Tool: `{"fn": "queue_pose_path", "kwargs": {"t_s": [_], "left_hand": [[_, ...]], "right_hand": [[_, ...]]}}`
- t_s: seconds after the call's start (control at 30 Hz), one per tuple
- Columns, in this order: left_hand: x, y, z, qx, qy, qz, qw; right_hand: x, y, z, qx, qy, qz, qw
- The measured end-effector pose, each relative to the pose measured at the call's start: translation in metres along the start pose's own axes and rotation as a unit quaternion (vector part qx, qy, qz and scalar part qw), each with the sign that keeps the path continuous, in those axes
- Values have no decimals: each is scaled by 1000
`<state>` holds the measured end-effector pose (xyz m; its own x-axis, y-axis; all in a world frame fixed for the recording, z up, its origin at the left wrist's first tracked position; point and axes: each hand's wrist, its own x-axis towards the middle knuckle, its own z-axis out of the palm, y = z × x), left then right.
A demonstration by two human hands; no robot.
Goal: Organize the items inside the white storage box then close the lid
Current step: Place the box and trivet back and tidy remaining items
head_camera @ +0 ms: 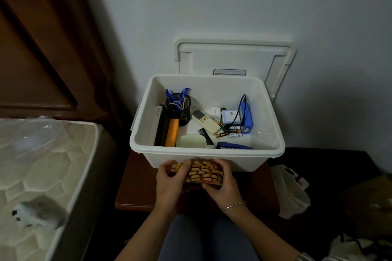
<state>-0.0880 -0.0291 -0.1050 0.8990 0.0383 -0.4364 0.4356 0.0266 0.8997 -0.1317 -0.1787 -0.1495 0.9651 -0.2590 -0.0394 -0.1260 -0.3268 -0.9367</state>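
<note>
The white storage box (146, 133) stands open on a brown bedside table (135, 186), and its white lid (233, 57) leans upright against the wall behind it. Inside lie a black mesh pen cup (179, 108), an orange case (172, 132), a remote control (205, 121), a black comb (206, 136), several loose batteries (231, 131), a blue power bank (246, 117) and a pale green soap-like block (191, 141). Just in front of the box, my left hand (169, 184) and my right hand (222, 186) grip a yellow and red patterned pouch (204, 172) from both sides.
A mattress (42, 165) with a small plush toy (36, 214) lies to the left. A dark wooden panel (42, 48) rises behind it. White plastic bags (290, 193) sit on the dark floor at the right. My knees (203, 237) are below the table edge.
</note>
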Motion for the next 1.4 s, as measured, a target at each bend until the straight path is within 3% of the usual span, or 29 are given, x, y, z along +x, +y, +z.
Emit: {"fn": "queue_pose_path", "kwargs": {"t_s": [0.3,0.4,0.63,0.77,0.87,1.07,1.23,1.33,1.4], "left_hand": [[6,-7,-2,73,47,4,996],[5,-5,-3,117,71,52,989],[2,-9,0,141,-11,117,983],[-2,-9,2,172,25,129,976],[1,-7,0,144,37,113,982],[9,-11,-10,221,62,116,966],[11,-16,-14,149,19,86,985],[18,-21,-17,163,-8,78,984],[22,-21,-15,111,-41,25,993]], "right_hand": [[0,-1,5,15,16,17,1000],[2,-1,6,15,14,26,999],[7,0,12,6,22,35,999],[6,1,16,5,33,46,998],[6,0,16,19,58,43,997],[3,-1,17,29,60,29,997],[4,-1,17,41,49,35,997],[6,0,15,42,40,34,998],[6,1,14,36,32,30,998]]}}
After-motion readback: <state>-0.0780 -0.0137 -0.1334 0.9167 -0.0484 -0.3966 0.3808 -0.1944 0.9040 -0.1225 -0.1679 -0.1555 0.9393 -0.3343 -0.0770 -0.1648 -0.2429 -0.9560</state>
